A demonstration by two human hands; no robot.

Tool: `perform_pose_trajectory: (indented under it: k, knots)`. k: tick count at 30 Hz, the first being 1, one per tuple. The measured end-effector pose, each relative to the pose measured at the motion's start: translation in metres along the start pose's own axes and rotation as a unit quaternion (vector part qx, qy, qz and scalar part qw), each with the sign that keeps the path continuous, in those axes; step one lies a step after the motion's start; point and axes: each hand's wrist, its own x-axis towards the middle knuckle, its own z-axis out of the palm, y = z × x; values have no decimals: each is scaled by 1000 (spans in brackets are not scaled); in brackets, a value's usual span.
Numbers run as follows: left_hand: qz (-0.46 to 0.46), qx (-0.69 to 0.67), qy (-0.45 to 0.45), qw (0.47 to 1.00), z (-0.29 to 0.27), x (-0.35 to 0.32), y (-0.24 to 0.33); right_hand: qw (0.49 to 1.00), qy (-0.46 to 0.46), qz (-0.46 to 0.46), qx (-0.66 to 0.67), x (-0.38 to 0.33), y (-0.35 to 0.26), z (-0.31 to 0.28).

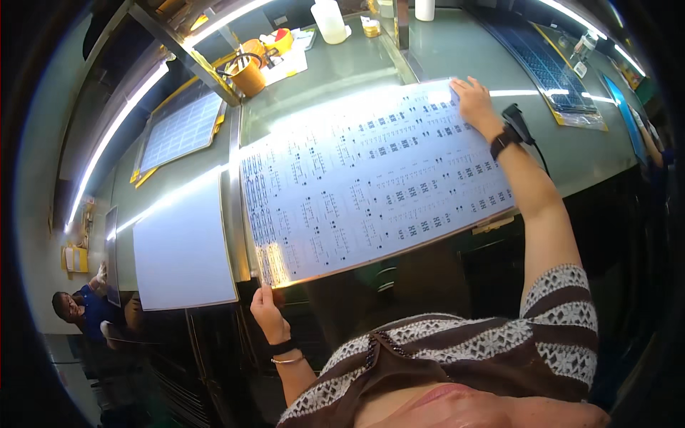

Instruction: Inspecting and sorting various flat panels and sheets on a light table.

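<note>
Spanning the grey-green workbench (442,57), a large glossy white sheet printed with rows of small dark circuit patterns (371,182) is held between a person's two hands, its long axis running from lower left to upper right across the view. The right hand (474,100) lies flat and open on the sheet's far upper corner, palm down, pressing rather than gripping. The left hand (265,310) pinches the near lower corner from beneath, fingers closed on the edge. The sheet sits directly ahead, each hand at an opposite end. A blank white panel (182,246) lies just beside it on the left, a dark handheld scanner (515,120) near the right wrist, an orange cup (248,77) farther back.
</note>
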Motion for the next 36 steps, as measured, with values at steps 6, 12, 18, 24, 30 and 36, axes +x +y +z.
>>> perform_pose_trajectory:
  k: [6,12,18,24,30,36]
  knots:
    - [49,278,57,958,-23,-5,4,999,28,33,-3,20,-8,32]
    - [401,576,-101,705,49,102,61,998,62,20,12,13,3,25]
    - [314,614,-39,723,127,238,80,999,3,36,9,16,-2,28]
    - [307,610,-24,730,151,240,79,997,-45,66,6,18,17,27]
    - [270,595,-13,757,157,232,83,995,-80,-44,35,-35,62,9]
    - [237,591,-30,771,135,214,92,987,-116,-79,75,-222,33,-106]
